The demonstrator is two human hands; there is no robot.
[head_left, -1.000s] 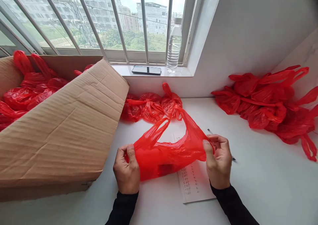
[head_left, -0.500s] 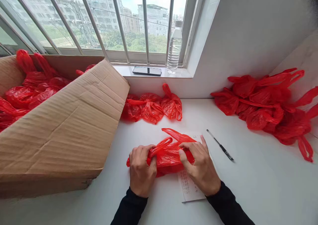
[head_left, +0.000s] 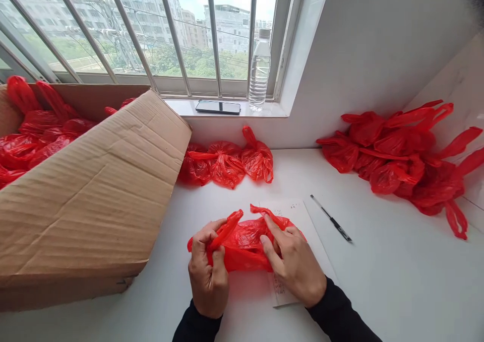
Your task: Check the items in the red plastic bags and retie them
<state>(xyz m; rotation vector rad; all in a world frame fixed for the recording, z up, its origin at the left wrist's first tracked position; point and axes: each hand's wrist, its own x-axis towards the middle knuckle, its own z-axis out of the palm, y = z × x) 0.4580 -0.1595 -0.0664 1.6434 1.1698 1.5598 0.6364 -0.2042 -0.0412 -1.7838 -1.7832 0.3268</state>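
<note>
A thin red plastic bag (head_left: 245, 236) lies in front of me, partly over a sheet of handwritten paper (head_left: 308, 221). On its left side my left hand (head_left: 208, 271) is closed round one gathered handle, whose tip sticks up past the fingers. My right hand (head_left: 295, 261) grips the right side of the bag, its index finger stretched along the other handle. Through the plastic a crumpled bundle shows in the middle; what it holds I cannot make out. Right of the paper lies a black pen (head_left: 331, 219).
A cardboard box (head_left: 94, 181) full of red bags stands at the left. Several tied red bags (head_left: 227, 165) sit against the wall, and a bigger heap of red bags (head_left: 397, 150) lies at the right. The windowsill holds a phone (head_left: 218, 107) and a water bottle (head_left: 259, 72).
My left hand has turned and now grips the left handle, drawing it left. The right hand's index finger has straightened along the other handle. The view has shifted slightly to the right.
</note>
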